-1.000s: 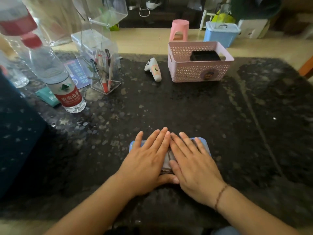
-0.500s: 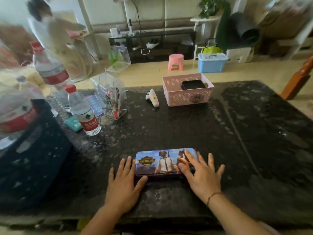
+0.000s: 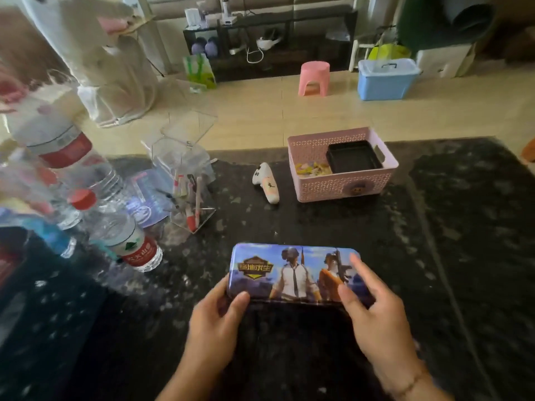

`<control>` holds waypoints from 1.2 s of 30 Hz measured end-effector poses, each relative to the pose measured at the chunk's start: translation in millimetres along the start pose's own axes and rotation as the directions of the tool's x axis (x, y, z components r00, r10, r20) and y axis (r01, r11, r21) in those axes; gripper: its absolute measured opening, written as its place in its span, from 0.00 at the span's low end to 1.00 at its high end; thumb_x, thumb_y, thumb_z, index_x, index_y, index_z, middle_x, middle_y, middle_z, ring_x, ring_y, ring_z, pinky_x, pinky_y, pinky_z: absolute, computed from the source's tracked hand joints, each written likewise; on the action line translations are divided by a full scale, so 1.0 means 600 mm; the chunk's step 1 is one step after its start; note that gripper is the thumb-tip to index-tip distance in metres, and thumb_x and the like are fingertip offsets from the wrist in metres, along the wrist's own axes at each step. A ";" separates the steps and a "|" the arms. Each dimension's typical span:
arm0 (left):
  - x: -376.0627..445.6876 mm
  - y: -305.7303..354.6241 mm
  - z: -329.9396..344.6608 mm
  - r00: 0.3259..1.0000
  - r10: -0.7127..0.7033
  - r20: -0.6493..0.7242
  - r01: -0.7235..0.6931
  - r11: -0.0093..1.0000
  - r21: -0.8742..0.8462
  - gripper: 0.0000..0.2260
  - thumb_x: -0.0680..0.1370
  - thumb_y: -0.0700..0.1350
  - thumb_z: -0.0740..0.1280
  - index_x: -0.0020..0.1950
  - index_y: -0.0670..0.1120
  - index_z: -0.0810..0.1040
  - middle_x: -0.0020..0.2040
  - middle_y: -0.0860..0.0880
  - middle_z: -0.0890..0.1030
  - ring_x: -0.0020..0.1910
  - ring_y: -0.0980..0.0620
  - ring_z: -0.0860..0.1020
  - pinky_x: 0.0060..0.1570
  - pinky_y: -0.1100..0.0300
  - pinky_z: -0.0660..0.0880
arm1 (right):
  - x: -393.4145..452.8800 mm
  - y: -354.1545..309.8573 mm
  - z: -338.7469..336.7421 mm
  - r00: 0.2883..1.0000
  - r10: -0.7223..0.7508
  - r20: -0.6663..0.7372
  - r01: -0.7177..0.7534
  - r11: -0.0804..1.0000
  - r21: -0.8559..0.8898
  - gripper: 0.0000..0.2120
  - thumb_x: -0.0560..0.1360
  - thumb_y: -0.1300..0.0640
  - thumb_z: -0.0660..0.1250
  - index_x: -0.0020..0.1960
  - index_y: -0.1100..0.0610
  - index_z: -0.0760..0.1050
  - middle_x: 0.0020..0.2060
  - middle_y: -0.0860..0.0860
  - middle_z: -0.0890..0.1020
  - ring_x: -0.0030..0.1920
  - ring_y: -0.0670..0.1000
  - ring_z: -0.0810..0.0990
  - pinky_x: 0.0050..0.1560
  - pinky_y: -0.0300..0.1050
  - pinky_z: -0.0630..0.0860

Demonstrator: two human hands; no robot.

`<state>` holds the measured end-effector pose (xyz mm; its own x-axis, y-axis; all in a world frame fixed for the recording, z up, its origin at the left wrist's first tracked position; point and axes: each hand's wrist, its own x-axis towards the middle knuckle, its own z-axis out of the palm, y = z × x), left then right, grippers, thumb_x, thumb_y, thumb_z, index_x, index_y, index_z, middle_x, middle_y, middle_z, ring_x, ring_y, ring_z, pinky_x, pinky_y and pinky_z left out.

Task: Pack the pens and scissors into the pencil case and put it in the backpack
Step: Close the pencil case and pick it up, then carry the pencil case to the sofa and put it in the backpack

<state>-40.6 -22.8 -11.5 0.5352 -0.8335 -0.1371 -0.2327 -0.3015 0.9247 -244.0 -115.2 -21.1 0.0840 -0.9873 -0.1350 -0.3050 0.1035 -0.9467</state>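
A blue tin pencil case (image 3: 292, 273) with printed game figures lies closed on the dark stone table, near its front edge. My left hand (image 3: 214, 322) grips its left end, thumb on the lid. My right hand (image 3: 373, 311) holds its right end, index finger stretched over the lid. Pens (image 3: 191, 204) stand in a clear acrylic holder (image 3: 185, 180) at the back left. Neither scissors nor a backpack can be made out.
Several water bottles (image 3: 130, 241) crowd the left side. A white game controller (image 3: 266, 182) and a pink basket (image 3: 341, 169) holding a black box stand at the back. A dark object (image 3: 34, 314) fills the near left. The table's right half (image 3: 463, 241) holds nothing.
My hands went from lying flat on top of the case to gripping its two ends. The view has tilted upward and the case's front edge has come up slightly.
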 end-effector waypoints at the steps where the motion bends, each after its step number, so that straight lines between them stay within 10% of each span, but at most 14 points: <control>1: 0.015 0.040 -0.005 0.998 -0.052 0.026 0.055 0.991 -0.120 0.12 0.78 0.32 0.64 0.56 0.44 0.81 0.48 0.51 0.86 0.46 0.58 0.83 0.43 0.68 0.76 | 0.023 -0.032 -0.018 1.000 -0.004 0.003 0.004 0.997 0.082 0.25 0.74 0.65 0.69 0.67 0.46 0.71 0.59 0.45 0.79 0.58 0.42 0.78 0.60 0.39 0.73; 5: 0.043 0.214 -0.028 0.946 -0.209 0.249 0.303 0.844 -0.442 0.13 0.73 0.33 0.67 0.58 0.36 0.78 0.53 0.35 0.83 0.46 0.43 0.84 0.41 0.57 0.81 | 0.074 -0.184 -0.105 0.996 0.092 0.007 -0.089 0.946 0.313 0.27 0.72 0.71 0.68 0.68 0.54 0.71 0.50 0.42 0.81 0.49 0.39 0.82 0.48 0.34 0.78; 9: 0.034 0.412 -0.045 0.903 -0.268 0.336 0.395 0.824 -0.406 0.20 0.67 0.37 0.72 0.59 0.38 0.78 0.53 0.35 0.83 0.44 0.41 0.84 0.44 0.51 0.81 | 0.075 -0.347 -0.220 0.974 0.223 0.043 -0.216 0.855 0.472 0.24 0.72 0.71 0.68 0.66 0.57 0.73 0.49 0.47 0.85 0.50 0.50 0.84 0.50 0.52 0.81; 14: 0.002 0.657 -0.033 0.854 -0.269 0.445 0.452 0.807 -0.380 0.18 0.71 0.35 0.69 0.61 0.39 0.76 0.53 0.38 0.84 0.46 0.42 0.84 0.45 0.52 0.79 | 0.062 -0.530 -0.397 0.941 0.304 0.149 -0.325 0.686 0.651 0.24 0.72 0.70 0.66 0.66 0.57 0.73 0.54 0.58 0.83 0.52 0.58 0.82 0.42 0.51 0.83; 20: -0.019 0.838 0.046 0.809 -0.185 0.557 0.456 0.796 -0.399 0.11 0.78 0.31 0.62 0.58 0.39 0.75 0.45 0.38 0.85 0.37 0.42 0.85 0.32 0.54 0.80 | 0.044 -0.640 -0.572 0.963 0.259 0.079 -0.232 0.639 0.734 0.31 0.65 0.68 0.70 0.67 0.57 0.72 0.54 0.61 0.82 0.52 0.60 0.82 0.45 0.55 0.82; 25: -0.028 0.910 0.139 0.712 -0.132 0.689 0.449 0.841 -0.303 0.13 0.77 0.33 0.64 0.61 0.41 0.75 0.49 0.39 0.85 0.43 0.42 0.84 0.42 0.51 0.79 | 0.003 -0.641 -0.686 0.957 0.284 -0.066 -0.128 0.613 0.779 0.27 0.68 0.69 0.70 0.65 0.57 0.72 0.51 0.60 0.84 0.50 0.60 0.84 0.49 0.58 0.80; 29: -0.056 0.962 0.230 0.576 -0.078 0.814 0.411 0.888 -0.206 0.13 0.77 0.33 0.63 0.60 0.41 0.75 0.49 0.39 0.85 0.41 0.43 0.85 0.32 0.56 0.79 | -0.063 -0.624 -0.766 0.913 0.311 -0.264 0.015 0.621 0.784 0.28 0.66 0.68 0.71 0.65 0.57 0.73 0.51 0.58 0.84 0.48 0.59 0.84 0.40 0.51 0.83; 36: -0.221 1.029 0.416 0.193 -0.014 0.981 0.279 0.959 -0.041 0.14 0.77 0.35 0.66 0.61 0.44 0.75 0.50 0.40 0.85 0.43 0.45 0.84 0.48 0.52 0.76 | -0.300 -0.576 -0.896 0.646 0.416 -0.639 0.265 0.664 0.700 0.29 0.66 0.64 0.72 0.66 0.55 0.72 0.54 0.56 0.83 0.46 0.54 0.85 0.38 0.48 0.79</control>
<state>-457.8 -213.8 489.0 -0.6897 -0.6111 -0.3883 -0.0406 -0.5028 0.8634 -663.5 -38.1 487.5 -0.6793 -0.6723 -0.2942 0.4833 -0.1081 -0.8688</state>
